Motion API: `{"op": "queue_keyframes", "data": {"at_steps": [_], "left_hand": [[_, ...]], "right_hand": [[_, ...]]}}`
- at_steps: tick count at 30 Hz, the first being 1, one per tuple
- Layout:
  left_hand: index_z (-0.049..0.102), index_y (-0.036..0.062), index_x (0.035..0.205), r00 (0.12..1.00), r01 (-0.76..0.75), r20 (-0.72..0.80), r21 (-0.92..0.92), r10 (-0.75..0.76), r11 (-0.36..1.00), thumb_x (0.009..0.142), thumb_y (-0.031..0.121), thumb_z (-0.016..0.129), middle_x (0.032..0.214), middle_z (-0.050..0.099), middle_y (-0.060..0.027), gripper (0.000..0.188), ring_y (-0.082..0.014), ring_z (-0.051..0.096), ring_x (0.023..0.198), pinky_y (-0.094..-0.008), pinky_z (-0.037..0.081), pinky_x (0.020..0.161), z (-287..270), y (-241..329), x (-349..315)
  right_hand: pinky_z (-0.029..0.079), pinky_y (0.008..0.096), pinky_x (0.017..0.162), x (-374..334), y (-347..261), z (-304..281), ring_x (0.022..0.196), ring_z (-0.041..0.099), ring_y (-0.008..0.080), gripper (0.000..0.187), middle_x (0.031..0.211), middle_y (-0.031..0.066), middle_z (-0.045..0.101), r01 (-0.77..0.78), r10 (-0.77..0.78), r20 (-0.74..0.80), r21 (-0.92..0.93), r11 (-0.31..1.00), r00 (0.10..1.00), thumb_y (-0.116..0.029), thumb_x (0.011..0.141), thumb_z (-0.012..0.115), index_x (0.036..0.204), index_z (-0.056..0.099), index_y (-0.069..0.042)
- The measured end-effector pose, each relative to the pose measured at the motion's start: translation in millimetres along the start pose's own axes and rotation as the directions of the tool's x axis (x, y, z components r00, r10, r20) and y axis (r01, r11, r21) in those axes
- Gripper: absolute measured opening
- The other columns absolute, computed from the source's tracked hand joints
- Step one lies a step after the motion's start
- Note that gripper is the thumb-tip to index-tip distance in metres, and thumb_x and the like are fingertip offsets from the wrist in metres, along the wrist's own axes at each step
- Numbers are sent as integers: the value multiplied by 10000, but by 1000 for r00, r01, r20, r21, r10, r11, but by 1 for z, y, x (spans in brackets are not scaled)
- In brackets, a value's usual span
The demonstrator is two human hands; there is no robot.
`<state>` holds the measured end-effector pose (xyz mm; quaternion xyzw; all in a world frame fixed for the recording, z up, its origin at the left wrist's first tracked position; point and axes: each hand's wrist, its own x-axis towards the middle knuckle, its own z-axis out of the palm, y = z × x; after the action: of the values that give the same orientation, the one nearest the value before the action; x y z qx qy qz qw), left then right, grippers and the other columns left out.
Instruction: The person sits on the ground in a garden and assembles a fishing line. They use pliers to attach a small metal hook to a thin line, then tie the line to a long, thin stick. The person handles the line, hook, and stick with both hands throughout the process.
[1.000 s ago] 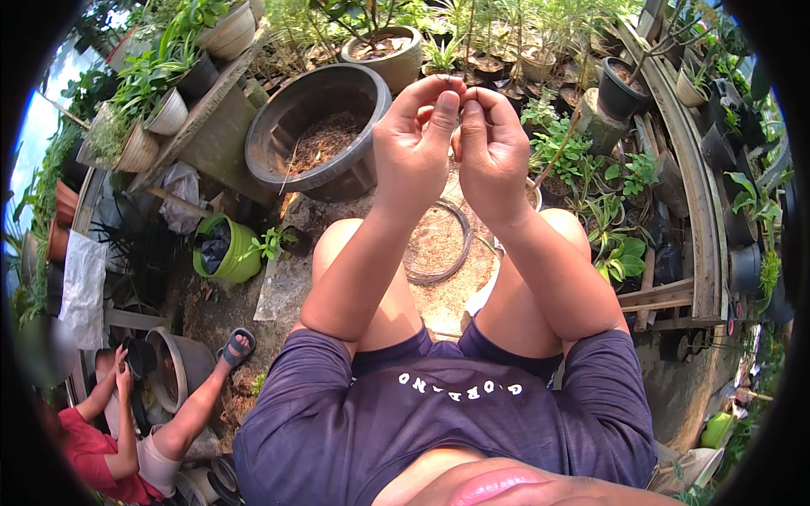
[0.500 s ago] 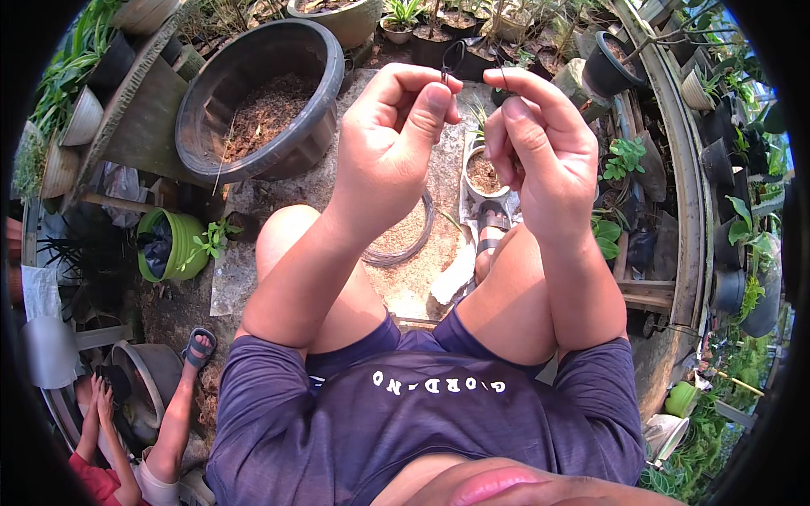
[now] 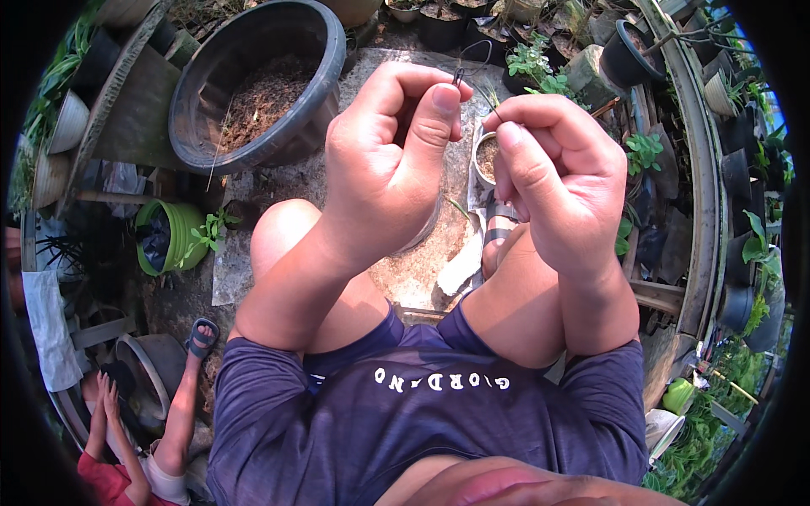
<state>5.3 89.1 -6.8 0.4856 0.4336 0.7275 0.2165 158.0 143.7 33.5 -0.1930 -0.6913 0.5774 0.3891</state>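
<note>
My left hand (image 3: 384, 152) is closed in a pinch, with thumb and forefinger on a thin dark wire (image 3: 489, 54). Folded strands of that wire stick up at the fingertips, and a thin loop arches above them. To its right my right hand (image 3: 557, 169) pinches too; a short, dark wire end shows at its thumb and forefinger. The hands are apart, raised over my knees. Behind my left wrist a coil of dark wire (image 3: 429, 228) lies on the ground, mostly hidden.
A large black pot (image 3: 329, 93) with brown soil stands at the far left. Below it is a lime-green pot (image 3: 175, 240). A small white pot (image 3: 483, 169) sits beyond my right hand. Potted plants line both sides. Another person's hands (image 3: 105, 401) show at the lower left.
My right hand has moved right and slightly nearer, widening the gap from my left hand. The wire loop now arches higher and more openly. The view has shifted slightly.
</note>
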Motion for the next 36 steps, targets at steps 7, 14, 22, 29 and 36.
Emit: {"op": "queue_keyframes", "data": {"at_steps": [7,14,22,29,36], "left_hand": [[636,-13,963,994,-110,23,203,108,973,975,100,645,812,694,-73,114,-86,650,697,-229,516,614,-1,5,-4],[641,-13,957,986,-164,56,275,155,947,957,86,659,811,694,-93,100,-111,658,672,-238,507,587,-4,11,-6],[644,-9,940,985,-169,71,211,157,963,955,82,656,788,694,-85,93,-96,626,624,-232,474,550,-5,13,-7],[639,-2,920,974,-221,124,317,191,922,943,78,663,728,662,-78,86,-94,586,566,-240,450,510,-6,14,-6],[635,5,904,979,-170,164,360,118,917,941,84,663,695,632,-68,91,-98,550,537,-253,433,494,-8,21,-6]], "right_hand": [[466,176,648,-4,-3,2,762,592,19,104,871,39,696,25,-25,-5,-11,1000,1000,40,933,608,1033,635,57],[438,173,579,-8,-5,-2,682,572,6,88,778,15,677,44,-43,16,-77,996,999,38,918,622,1002,640,56],[430,177,558,-10,-7,-2,659,569,2,75,757,13,674,73,-72,9,-76,994,997,38,914,628,984,648,53],[417,179,515,-11,-2,-4,592,566,12,103,714,19,655,228,-241,-4,-299,926,971,43,882,653,985,656,48],[428,199,493,-13,-8,-7,545,572,46,155,657,32,628,277,-297,31,-465,841,954,64,836,671,989,674,38]]}}
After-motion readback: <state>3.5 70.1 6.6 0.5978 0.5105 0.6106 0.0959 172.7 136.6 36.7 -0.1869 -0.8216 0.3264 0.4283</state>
